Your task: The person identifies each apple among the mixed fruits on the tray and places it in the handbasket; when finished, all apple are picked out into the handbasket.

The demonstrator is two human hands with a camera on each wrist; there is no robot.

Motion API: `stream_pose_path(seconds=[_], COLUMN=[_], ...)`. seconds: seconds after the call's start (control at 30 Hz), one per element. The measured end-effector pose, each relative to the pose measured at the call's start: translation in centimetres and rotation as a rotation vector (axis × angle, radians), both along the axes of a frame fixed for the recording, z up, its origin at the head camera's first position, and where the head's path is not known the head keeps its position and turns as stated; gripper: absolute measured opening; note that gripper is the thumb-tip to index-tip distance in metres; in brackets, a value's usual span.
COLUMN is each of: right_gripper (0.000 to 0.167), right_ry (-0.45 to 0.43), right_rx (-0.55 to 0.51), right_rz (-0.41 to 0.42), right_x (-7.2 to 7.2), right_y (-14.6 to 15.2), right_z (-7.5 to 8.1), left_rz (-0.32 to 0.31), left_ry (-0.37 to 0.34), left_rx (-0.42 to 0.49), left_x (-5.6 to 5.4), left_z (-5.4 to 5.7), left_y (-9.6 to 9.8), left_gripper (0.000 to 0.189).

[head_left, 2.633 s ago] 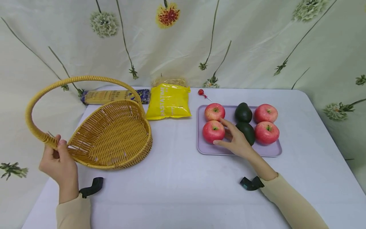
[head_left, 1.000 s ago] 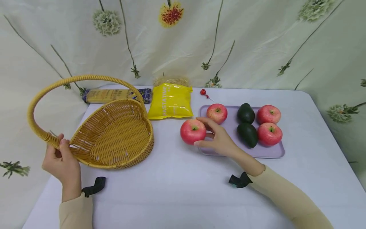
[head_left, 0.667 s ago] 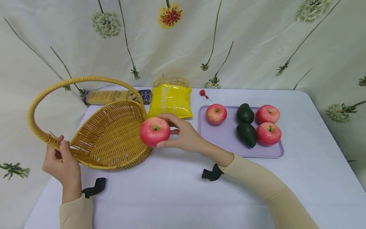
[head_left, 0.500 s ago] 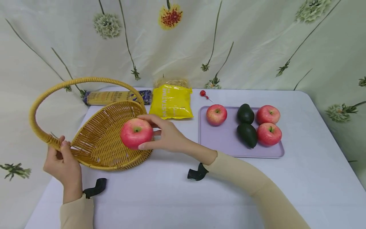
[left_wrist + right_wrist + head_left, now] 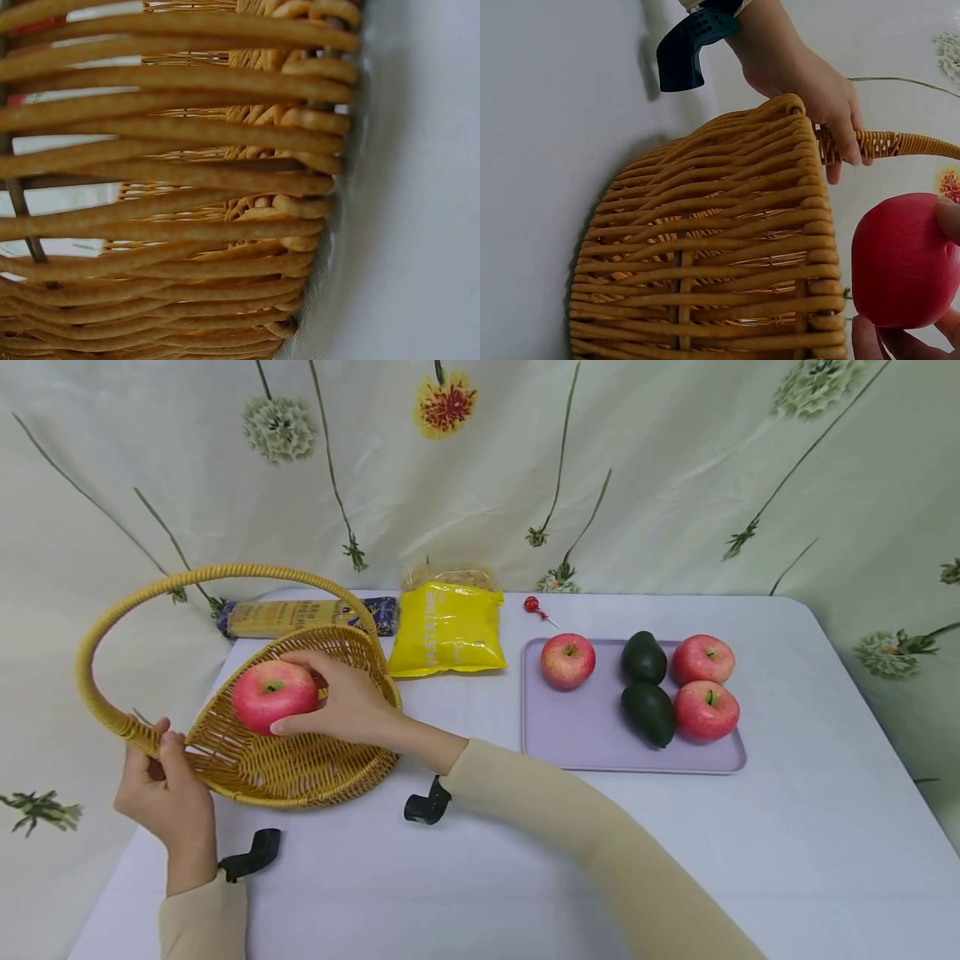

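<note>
A wicker basket (image 5: 300, 777) with a tall arched handle stands at the left of the table. My left hand (image 5: 167, 797) grips the base of that handle at the near left. Over the basket's opening, my right hand (image 5: 345, 702) holds a red apple (image 5: 273, 696), thumb on the near side and fingers behind. In the right wrist view the apple (image 5: 904, 262) shows above the rim, and the left hand (image 5: 817, 90) is wrapped on the handle. The left wrist view is filled by the basket's woven side (image 5: 172, 165); neither hand shows there.
On the right lies a lilac tray (image 5: 570, 743) with three apples (image 5: 567, 661) and two avocados (image 5: 648, 714). Behind the basket are a yellow pasta bag (image 5: 448, 628) and a long blue-ended packet (image 5: 300, 617). A red lollipop (image 5: 532, 604) lies near the back edge.
My right hand took the near-left apple from the tray and carried it left across the table to above the basket. The left hand has kept its grip on the handle.
</note>
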State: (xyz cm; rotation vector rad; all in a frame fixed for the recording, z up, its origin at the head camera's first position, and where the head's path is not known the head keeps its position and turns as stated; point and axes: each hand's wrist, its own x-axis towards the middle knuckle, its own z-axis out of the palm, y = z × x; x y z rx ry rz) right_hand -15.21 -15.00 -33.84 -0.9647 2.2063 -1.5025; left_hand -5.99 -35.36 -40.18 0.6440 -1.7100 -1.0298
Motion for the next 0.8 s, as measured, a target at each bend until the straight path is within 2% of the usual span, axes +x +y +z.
stream_pose_path(seconds=[0.1, 0.3, 0.5, 0.67, 0.8], right_gripper=[0.078, 0.078, 0.076, 0.076, 0.075], right_ry=[0.007, -0.037, -0.051, 0.006, 0.042], right_rx=[0.044, 0.091, 0.150, 0.244, 0.303], right_rz=[-0.028, -0.075, -0.138, -0.106, -0.082], right_x=[-0.3, -1.2, -2.4, -2.9, -3.2], right_y=[-1.0, -2.4, -3.6, -4.3, -4.8], right_z=[-0.2, -1.5, -3.0, -3.7, -4.1], left_rz=[-0.002, 0.010, 0.014, 0.024, 0.019], left_ry=[-0.004, -0.019, -0.014, -0.012, -0.007], left_rx=[0.000, -0.013, -0.033, -0.026, -0.011], left_x=[-0.1, -0.1, 0.0, 0.3, 0.2], left_z=[-0.2, -0.4, 0.5, 1.4, 0.9], left_y=[-0.1, 0.1, 1.1, 1.9, 1.2], left_gripper=[0.024, 0.024, 0.025, 0.026, 0.025])
